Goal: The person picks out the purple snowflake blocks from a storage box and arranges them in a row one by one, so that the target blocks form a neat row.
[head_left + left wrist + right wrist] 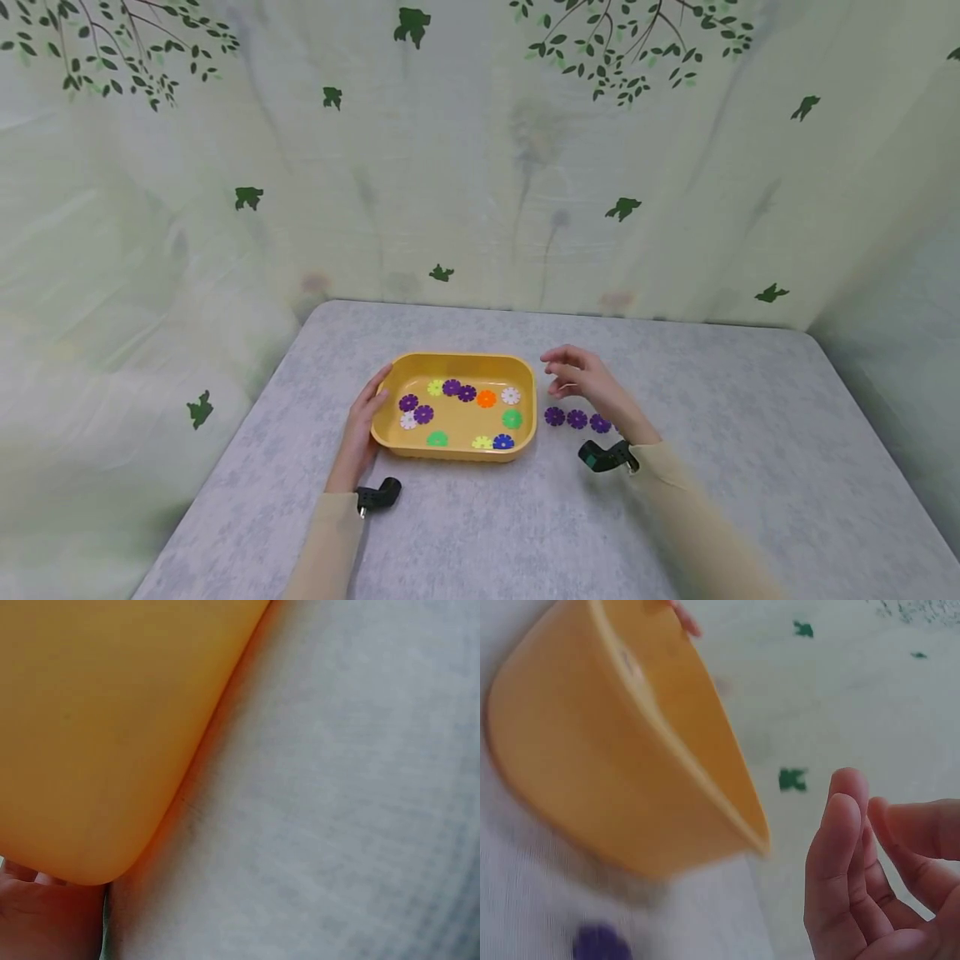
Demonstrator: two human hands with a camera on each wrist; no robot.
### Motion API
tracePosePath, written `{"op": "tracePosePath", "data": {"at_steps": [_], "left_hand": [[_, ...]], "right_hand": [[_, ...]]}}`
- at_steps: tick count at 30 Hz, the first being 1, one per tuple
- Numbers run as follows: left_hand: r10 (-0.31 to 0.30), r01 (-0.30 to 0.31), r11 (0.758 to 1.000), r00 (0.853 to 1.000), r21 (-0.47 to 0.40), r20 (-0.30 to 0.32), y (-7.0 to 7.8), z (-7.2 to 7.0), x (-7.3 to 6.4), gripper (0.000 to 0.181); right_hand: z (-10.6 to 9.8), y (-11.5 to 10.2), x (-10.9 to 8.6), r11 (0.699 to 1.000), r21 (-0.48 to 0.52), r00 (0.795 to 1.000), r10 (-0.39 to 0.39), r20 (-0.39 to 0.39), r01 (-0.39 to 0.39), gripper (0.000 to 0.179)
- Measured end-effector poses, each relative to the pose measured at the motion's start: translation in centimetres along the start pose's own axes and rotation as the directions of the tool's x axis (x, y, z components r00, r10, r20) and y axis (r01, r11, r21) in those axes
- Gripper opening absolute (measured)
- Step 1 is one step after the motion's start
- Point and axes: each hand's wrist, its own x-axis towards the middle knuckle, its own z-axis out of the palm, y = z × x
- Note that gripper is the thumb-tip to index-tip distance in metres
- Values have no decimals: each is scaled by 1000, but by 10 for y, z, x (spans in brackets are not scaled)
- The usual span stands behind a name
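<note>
A yellow tray (pixel 454 454) holds several flower-shaped discs, among them an orange disc (pixel 486 399), a blue disc (pixel 503 442) and a white disc (pixel 510 396). My left hand (pixel 366 417) grips the tray's left side, its thumb over the rim. In the left wrist view, the tray's outer wall (pixel 97 735) hides most of that hand. My right hand (pixel 588 383) hovers just off the tray's right end, fingers loosely bent, with nothing visible between them. Below it on the table lies a row of purple discs (pixel 577 419), partly covered by the right wrist.
The grey table (pixel 750 433) extends to both sides of the tray. Behind it hangs a pale curtain (pixel 480 167) printed with green leaves. A black wrist camera (pixel 381 495) is strapped to the left wrist, and another black camera (pixel 606 456) to the right.
</note>
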Motion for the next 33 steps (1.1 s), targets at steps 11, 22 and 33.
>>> {"op": "tracePosePath", "data": {"at_steps": [11,22,33], "left_hand": [[18,-18,1000,1000,1,16,0,0,-1,47],[23,-23,1000,1000,16,7,0,-1,-2,46],[7,-7,1000,1000,12,-5,0,0,-1,46]], "right_hand": [[71,-8,34,994,91,992,54,113,-65,37],[117,-2,62,981,106,980,146,139,-161,33],[132,-1,79,969,21,957,238,166,-245,35]]}}
